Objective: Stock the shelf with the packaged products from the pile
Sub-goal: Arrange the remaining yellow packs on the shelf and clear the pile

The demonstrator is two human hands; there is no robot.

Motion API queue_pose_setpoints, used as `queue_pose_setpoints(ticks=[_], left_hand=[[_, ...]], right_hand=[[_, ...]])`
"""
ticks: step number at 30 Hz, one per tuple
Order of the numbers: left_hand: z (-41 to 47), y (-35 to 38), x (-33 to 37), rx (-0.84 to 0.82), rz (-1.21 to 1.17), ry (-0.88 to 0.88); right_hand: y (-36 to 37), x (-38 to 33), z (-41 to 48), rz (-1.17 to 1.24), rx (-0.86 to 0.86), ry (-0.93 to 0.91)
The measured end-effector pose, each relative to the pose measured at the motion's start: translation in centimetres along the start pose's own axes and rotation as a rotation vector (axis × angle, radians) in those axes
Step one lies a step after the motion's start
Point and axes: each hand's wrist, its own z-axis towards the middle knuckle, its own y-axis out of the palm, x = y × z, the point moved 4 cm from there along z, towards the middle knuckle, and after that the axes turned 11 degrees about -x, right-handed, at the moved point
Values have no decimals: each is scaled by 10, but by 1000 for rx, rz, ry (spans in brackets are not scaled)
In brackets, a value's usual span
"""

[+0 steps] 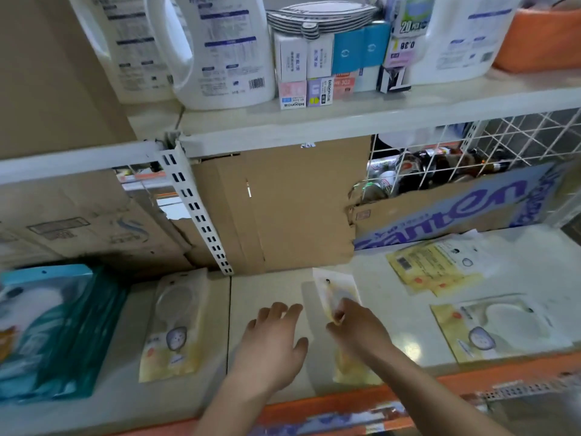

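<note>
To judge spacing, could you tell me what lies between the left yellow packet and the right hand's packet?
Head view: only the open left hand, over bare shelf, lies between the left yellow packet and the packet the right hand pinches.

Packets (175, 325) on shelf (270, 287) (boxes (283, 209) behind)

The pale shelf (267, 287) bears flat yellow packets (174, 325), teal packs (63, 325) and cardboard boxes (283, 209).
</note>
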Motion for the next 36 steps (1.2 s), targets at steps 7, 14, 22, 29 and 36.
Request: queue_pose_setpoints(ticks=[7, 14, 22, 29, 36], left_hand=[[14, 41, 8, -106, -141, -126], [62, 69, 56, -182, -191, -238], [108, 81, 108, -71, -284, -304], [128, 86, 151, -57, -223, -279], [136, 88, 166, -58, -199, -384]], right_hand=[[24, 28, 8, -17, -109, -121], [-30, 106, -1, 104, 19, -118], [-113, 241, -46, 73, 404, 292], [-123, 294, -42, 2, 297, 512], [-137, 284, -21, -119, 177, 196]])
